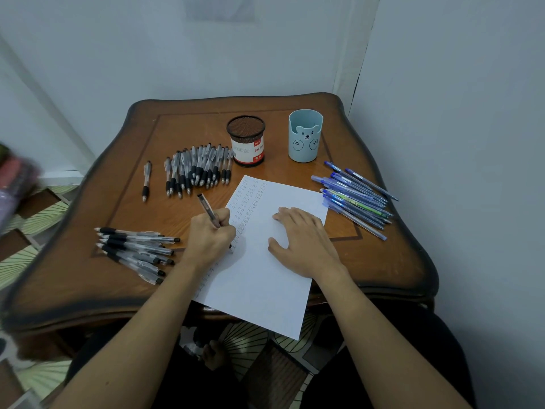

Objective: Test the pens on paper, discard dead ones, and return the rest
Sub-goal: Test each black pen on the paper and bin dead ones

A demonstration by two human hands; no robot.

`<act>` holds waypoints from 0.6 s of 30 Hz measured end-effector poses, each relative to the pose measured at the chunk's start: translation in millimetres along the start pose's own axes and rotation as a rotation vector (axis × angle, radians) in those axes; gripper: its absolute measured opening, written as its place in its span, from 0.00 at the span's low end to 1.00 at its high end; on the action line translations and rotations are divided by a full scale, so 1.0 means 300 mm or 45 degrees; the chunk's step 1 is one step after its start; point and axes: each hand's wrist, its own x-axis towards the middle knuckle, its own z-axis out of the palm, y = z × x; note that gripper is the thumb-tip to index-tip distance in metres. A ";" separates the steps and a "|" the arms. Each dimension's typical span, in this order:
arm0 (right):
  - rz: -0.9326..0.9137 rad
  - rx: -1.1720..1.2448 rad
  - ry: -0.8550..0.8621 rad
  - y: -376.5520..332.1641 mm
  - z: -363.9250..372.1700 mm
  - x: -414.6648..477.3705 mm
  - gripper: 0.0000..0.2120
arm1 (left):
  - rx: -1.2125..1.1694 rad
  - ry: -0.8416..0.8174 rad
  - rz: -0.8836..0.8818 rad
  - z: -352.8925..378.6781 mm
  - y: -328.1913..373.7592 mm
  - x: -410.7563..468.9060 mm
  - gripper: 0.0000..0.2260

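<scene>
Mid-test, by the look of it. Pinching a pen (208,209) in the left hand (211,234), fingers curled round the barrel, centre of the frame. Barrel leaning up and to the left, back end toward the top of the frame, tip down at the left margin of the paper (265,276), beside columns of small test marks. Too small to tell whether writing or dry. Pressing the paper flat with the right hand (303,240), fingers spread and straight, holding nothing, just right of the left hand.

Next, probably: putting this pen down and taking another. Nearest the left hand, at lower left, just beside the wrist: a pile of black pens (135,252), lying roughly left to right, tips to the left. Farther off, toward upper centre: a bigger row of black pens (197,169), running top to bottom in the frame, with a lone pen (146,180) left of it. Well apart at right, past the right hand and closer to it: blue pens (354,199), slanting from upper left to lower right. Toward the far edge of the table (88,290): a mesh holder (246,140) and a blue cup (305,135), near each other but apart. No telling tested piles from untested or dead. Likely a short sideways reach for the left hand, with no need to lift the right off the paper.
</scene>
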 end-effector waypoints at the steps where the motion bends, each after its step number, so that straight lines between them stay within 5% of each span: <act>1: -0.001 -0.001 -0.001 0.000 0.001 0.000 0.25 | 0.003 0.001 0.004 0.001 0.001 -0.001 0.18; 12: 0.003 0.004 0.000 0.000 0.004 0.000 0.25 | -0.387 -0.031 -0.246 -0.036 0.015 0.043 0.03; 18: 0.001 -0.014 -0.007 0.000 0.005 0.000 0.26 | -0.306 -0.073 -0.316 -0.050 0.035 0.078 0.19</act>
